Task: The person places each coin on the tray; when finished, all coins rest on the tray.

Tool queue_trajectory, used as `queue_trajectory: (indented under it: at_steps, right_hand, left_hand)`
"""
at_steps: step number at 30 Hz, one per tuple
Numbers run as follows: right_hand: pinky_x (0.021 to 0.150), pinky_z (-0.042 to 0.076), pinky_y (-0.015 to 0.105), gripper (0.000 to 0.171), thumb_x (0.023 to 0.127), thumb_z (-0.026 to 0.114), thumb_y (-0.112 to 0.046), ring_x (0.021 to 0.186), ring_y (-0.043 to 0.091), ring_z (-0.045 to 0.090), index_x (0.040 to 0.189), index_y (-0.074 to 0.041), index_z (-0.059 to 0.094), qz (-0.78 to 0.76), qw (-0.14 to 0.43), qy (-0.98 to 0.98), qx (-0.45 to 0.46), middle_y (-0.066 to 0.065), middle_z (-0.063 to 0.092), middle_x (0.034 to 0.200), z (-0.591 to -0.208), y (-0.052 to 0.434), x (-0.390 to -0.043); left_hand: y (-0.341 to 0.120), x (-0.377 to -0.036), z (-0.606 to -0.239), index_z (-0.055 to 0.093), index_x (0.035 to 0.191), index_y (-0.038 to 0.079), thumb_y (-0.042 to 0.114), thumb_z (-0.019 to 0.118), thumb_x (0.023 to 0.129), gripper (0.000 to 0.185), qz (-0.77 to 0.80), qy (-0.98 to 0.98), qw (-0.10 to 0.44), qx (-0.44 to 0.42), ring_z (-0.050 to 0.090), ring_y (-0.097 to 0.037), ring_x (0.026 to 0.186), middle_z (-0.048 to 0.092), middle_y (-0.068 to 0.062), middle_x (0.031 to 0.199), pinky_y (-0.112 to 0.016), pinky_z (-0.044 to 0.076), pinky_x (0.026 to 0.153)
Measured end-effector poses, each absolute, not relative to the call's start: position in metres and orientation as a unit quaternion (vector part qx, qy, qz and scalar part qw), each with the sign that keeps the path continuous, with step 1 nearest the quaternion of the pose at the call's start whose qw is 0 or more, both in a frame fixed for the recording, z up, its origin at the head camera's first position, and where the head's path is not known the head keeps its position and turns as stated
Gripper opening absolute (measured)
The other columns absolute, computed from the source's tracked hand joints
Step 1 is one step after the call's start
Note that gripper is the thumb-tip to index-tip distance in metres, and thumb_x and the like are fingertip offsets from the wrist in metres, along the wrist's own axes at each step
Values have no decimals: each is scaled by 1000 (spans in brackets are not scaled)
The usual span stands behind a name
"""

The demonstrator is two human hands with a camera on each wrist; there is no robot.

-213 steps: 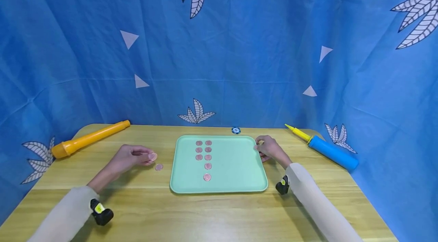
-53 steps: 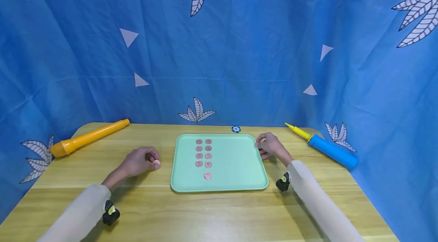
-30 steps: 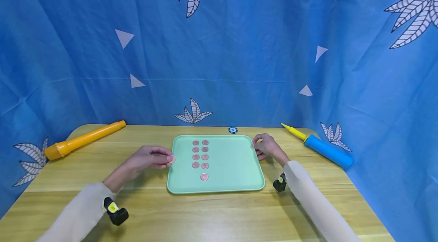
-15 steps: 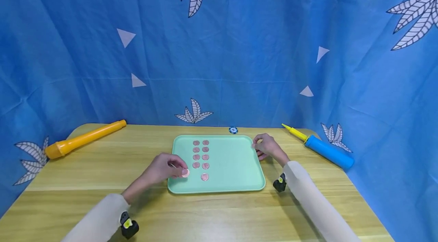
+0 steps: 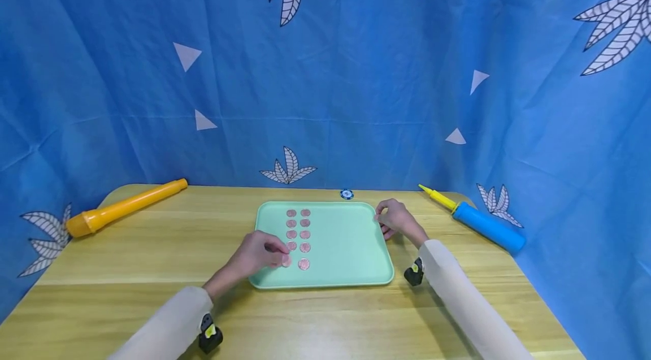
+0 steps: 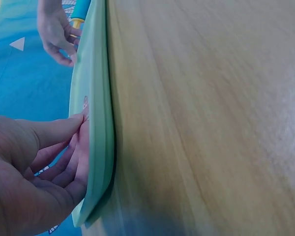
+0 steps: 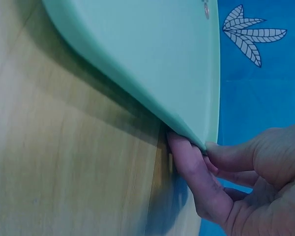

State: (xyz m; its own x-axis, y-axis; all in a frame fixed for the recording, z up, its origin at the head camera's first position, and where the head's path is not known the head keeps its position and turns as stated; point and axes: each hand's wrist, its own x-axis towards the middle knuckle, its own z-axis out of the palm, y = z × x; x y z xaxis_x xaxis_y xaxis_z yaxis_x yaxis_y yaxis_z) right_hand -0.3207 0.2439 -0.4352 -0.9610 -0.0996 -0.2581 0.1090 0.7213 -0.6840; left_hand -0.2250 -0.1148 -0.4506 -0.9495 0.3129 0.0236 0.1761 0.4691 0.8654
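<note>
My left hand (image 5: pixel 259 254) pinches a thin pink coin (image 5: pixel 286 261) over the green tray (image 5: pixel 346 247), beside the lowest coin. It's light, stiff, slippery; I grip its rim. My right hand (image 5: pixel 395 218) holds the tray's edge. Half a second ago, the coin was farther left.

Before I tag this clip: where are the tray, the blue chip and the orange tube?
tray (image 5: pixel 351 247), head view, bare floor.
blue chip (image 5: pixel 347 194), head view, its centre.
orange tube (image 5: pixel 127 208), head view, mid-barrel.
</note>
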Motion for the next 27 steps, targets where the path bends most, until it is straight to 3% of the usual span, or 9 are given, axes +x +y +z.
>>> queue_trajectory:
  at_steps: [7, 16, 27]
  right_hand:
    - [61, 64, 36, 7, 106, 57, -4, 60, 18, 68, 104, 3, 60, -386, 158, 909, 6, 14, 65, 78, -434, 244, -322]
    - [60, 63, 36, 8, 106, 57, -3, 61, 19, 67, 105, 4, 60, -386, 156, 909, 6, 15, 65, 80, -435, 242, -319]
    - [59, 64, 37, 7, 105, 58, -3, 57, 17, 67, 103, 4, 60, -401, 155, 903, 12, 13, 64, 75, -437, 247, -320]
  left_hand:
    - [-113, -226, -451, 79, 89, 4, 4, 82, 87, 3, 478, 867, 73, 119, 60, -15, 76, 70, -1, 79, -29, 50, 70]
    - [-109, -222, -453, 74, 87, 2, -3, 75, 90, 6, 469, 872, 65, 120, 54, -15, 74, 65, -1, 78, -21, 44, 68]
    - [-109, -222, -457, 73, 89, 4, 4, 83, 86, 11, 480, 866, 63, 122, 57, -15, 76, 66, -1, 80, -22, 47, 69]
